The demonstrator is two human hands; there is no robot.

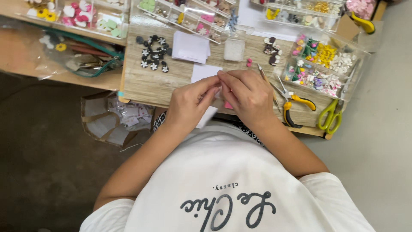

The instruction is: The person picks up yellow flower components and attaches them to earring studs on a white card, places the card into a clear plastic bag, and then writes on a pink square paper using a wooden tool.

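Note:
My left hand (pixel 191 102) and my right hand (pixel 245 95) meet over the near edge of a wooden table (pixel 150 83). Their fingertips pinch together on a small piece that the fingers hide; I cannot tell what it is. A white card (pixel 203 71) lies on the table just beyond the fingers, and another white piece pokes out below my left hand. A small pink bit (pixel 228 105) shows under my right hand. A thin stick tool (pixel 264 76) lies right of my right hand.
Yellow-handled pliers (pixel 292 104) and green scissors (pixel 331 114) lie at the right edge. Black flower-shaped pieces (pixel 153 53), a stack of white cards (pixel 191 46) and clear compartment boxes of colourful pieces (pixel 319 64) fill the table. An open cardboard box (pixel 112 118) sits on the floor.

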